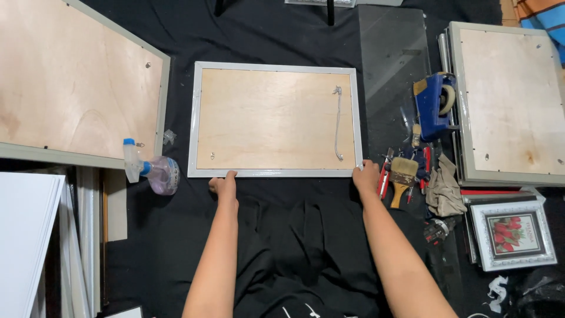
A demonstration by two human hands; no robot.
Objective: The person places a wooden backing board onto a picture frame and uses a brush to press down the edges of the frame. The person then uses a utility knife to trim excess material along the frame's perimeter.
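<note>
A grey picture frame (273, 66) lies face down on black cloth, its plywood backing up, with a thin hanging cord fixed near its right side. My left hand (224, 186) grips the frame's near edge toward the left. My right hand (366, 175) holds the near right corner. Both forearms reach straight forward from the bottom of the view.
A larger face-down frame (82, 82) lies at the left, a spray bottle (154, 170) beside it. To the right are a glass sheet (391, 53), a blue tape dispenser (434, 106), a paintbrush (402, 176), red hand tools, a rag (442, 189), stacked frames (509, 100) and a framed flower picture (513, 234).
</note>
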